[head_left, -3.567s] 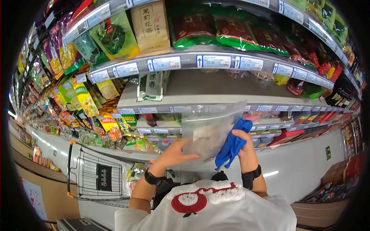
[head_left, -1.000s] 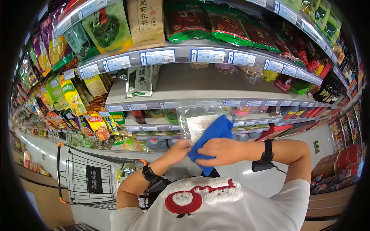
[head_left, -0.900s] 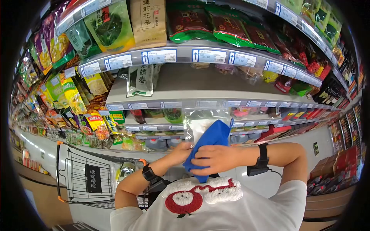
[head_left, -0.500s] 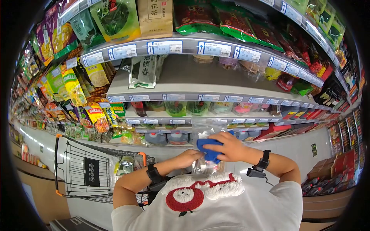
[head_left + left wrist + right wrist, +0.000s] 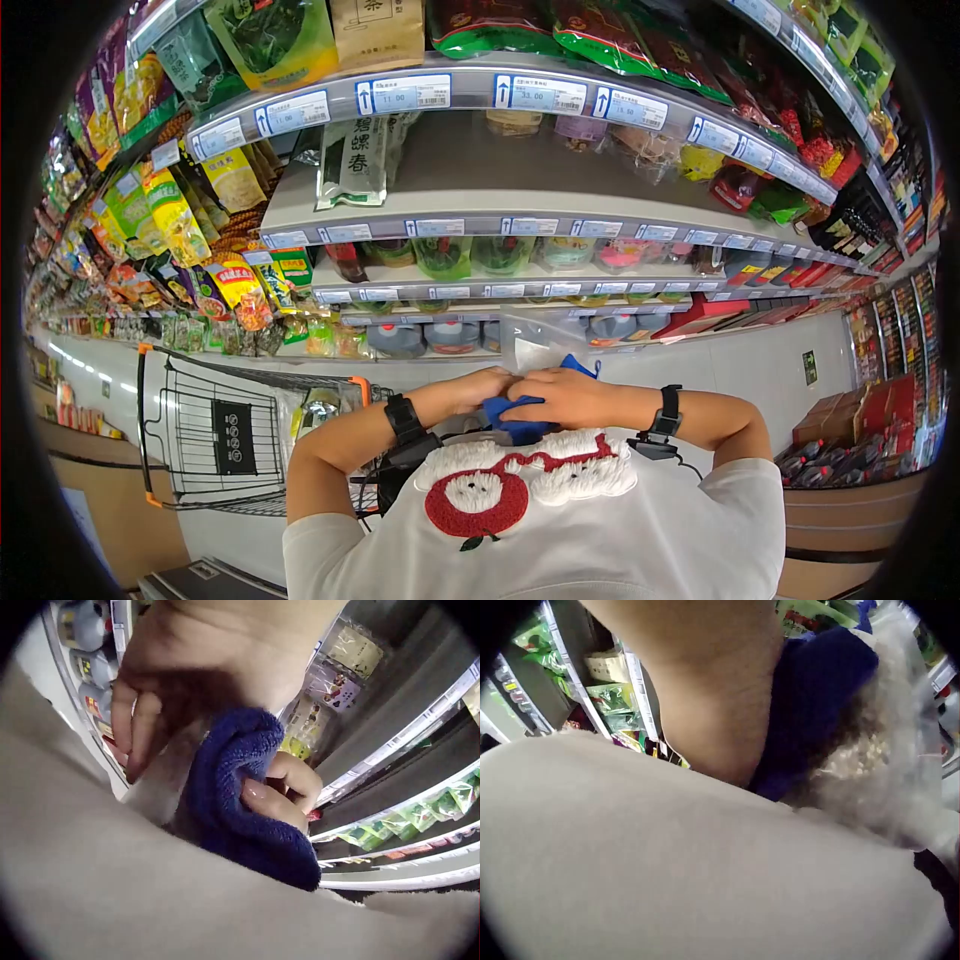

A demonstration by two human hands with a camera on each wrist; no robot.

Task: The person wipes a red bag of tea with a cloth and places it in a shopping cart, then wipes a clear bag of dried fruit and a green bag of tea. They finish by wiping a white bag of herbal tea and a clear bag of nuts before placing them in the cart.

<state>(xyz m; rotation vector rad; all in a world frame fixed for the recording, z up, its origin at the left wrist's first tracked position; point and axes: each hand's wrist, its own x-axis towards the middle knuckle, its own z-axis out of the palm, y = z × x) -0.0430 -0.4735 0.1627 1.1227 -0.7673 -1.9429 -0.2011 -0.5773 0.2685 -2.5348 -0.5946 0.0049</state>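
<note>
In front of the chest, my left hand (image 5: 487, 388) holds the edge of a clear plastic bag (image 5: 540, 345) with a white label inside. My right hand (image 5: 560, 393) grips a bunched blue cloth (image 5: 520, 425) and holds it against the bag. The two hands overlap in the head view. Close up in the left wrist view, the fingers of the right hand curl over the fuzzy cloth (image 5: 232, 787), beside the bag (image 5: 161, 780). Small pale pieces show within the bag (image 5: 900, 765) in the right wrist view, where the right fingers are hidden.
Ahead rises a shelf (image 5: 480, 190) with price labels and packaged goods, including an upright tea packet (image 5: 355, 165). A wire shopping cart (image 5: 215, 430) stands at left with packages inside. Red cartons (image 5: 860, 425) and bottles are stacked at right.
The right hand has brought the cloth from the bag's right side across its front and now lower, near the shirt. The hands have come together, and the view has tilted down slightly.
</note>
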